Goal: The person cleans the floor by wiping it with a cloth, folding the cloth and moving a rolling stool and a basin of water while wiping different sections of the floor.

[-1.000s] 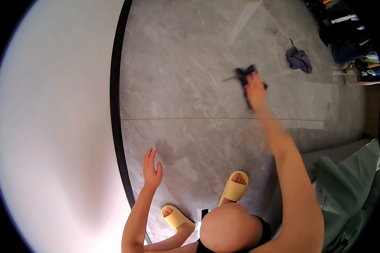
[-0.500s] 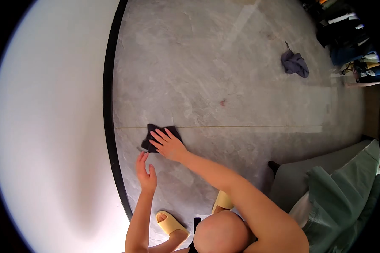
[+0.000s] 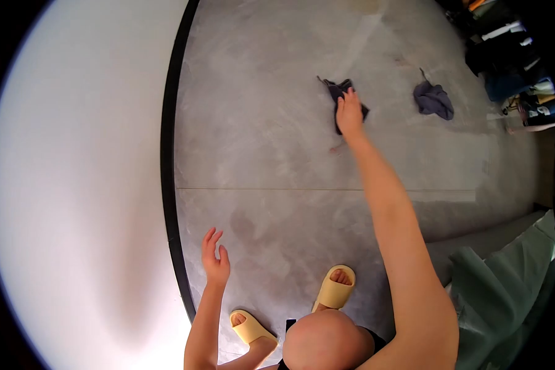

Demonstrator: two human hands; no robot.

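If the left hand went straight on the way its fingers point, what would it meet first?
The way looks free over grey floor ahead of the left hand, perhaps nearing the black skirting farther on; the hand's height is unclear.

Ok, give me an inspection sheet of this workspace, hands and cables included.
Surface: grey floor with a seam and a small reddish mark.
Things in use: dark cloth on the floor, under the right hand.
Clutter: purplish-grey cloth, apart from the dark cloth.
Hands: right hand on the dark cloth; left hand holding nothing.
Cables: nothing seen.
Surroundings: white wall with black edging, green fabric, yellow slippers on the feet.
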